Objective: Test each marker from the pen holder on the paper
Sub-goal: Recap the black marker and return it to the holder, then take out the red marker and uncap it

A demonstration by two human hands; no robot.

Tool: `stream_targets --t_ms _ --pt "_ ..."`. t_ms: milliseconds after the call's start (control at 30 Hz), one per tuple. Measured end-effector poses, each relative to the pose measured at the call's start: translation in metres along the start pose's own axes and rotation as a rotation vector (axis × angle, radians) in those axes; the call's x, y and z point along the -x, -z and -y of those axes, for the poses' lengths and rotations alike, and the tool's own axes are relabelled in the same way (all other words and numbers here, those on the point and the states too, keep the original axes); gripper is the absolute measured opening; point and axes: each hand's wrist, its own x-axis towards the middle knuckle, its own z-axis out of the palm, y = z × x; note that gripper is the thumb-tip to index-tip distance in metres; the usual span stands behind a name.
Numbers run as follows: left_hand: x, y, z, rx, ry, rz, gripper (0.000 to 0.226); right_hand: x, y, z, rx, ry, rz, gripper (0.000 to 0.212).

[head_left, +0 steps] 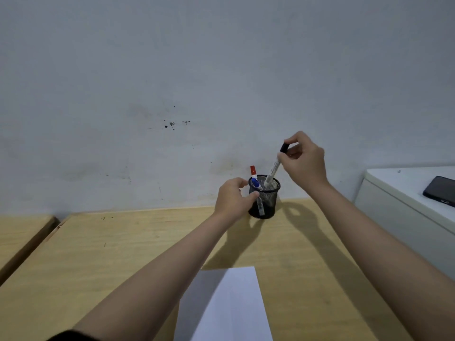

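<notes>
Right hand (304, 159) fingers grasp black-capped white marker (273, 168); left hand (232, 199) grips black mesh pen holder (267, 198); lift straight toward twelve o'clock.

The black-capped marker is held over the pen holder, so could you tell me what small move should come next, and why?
Probably lift it clear: the right hand pinches the black-capped marker whose lower end is still inside the pen holder, steadied by the left hand.

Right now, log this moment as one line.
right hand: grips black marker | left hand: steadies holder | paper: blank
</notes>
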Motion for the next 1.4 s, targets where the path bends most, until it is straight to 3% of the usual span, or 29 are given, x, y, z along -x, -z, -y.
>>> stream_targets --t_ms 233,433,567,700,867,1000,1100,1267,1400 --pt "-0.026 -0.030 0.012 -0.009 0.040 0.012 0.048 -0.003 -0.032 -0.045 0.188 -0.062 0.288 0.008" --pt "-0.037 -0.037 0.027 -0.013 0.006 -0.048 0.039 -0.014 -0.042 -0.051 0.200 -0.042 0.259 0.010" --pt "-0.043 -0.040 0.027 -0.012 -0.026 -0.042 0.037 -0.035 -0.056 -0.047 0.258 -0.065 0.382 0.008" --pt "-0.047 -0.042 0.029 -0.008 -0.009 -0.052 0.039 -0.047 -0.070 -0.042 0.375 -0.052 0.513 0.020" --pt "-0.047 -0.043 0.033 -0.008 -0.016 -0.058 0.043 -0.045 -0.081 -0.043 0.466 0.000 0.540 0.015" --pt "-0.047 -0.042 0.033 0.000 -0.013 -0.056 0.043 -0.043 -0.080 -0.041 0.364 -0.012 0.479 0.005" --pt "-0.044 -0.042 0.031 -0.008 -0.032 -0.038 0.039 -0.042 -0.075 -0.038 0.274 -0.025 0.438 0.010" --pt "-0.039 -0.042 0.027 -0.022 -0.036 -0.006 0.038 -0.040 -0.075 -0.034 0.485 -0.017 0.555 0.023" --pt "-0.037 -0.040 0.026 -0.026 -0.017 -0.003 0.042 -0.036 -0.082 -0.037 0.526 -0.005 0.540 0.013"
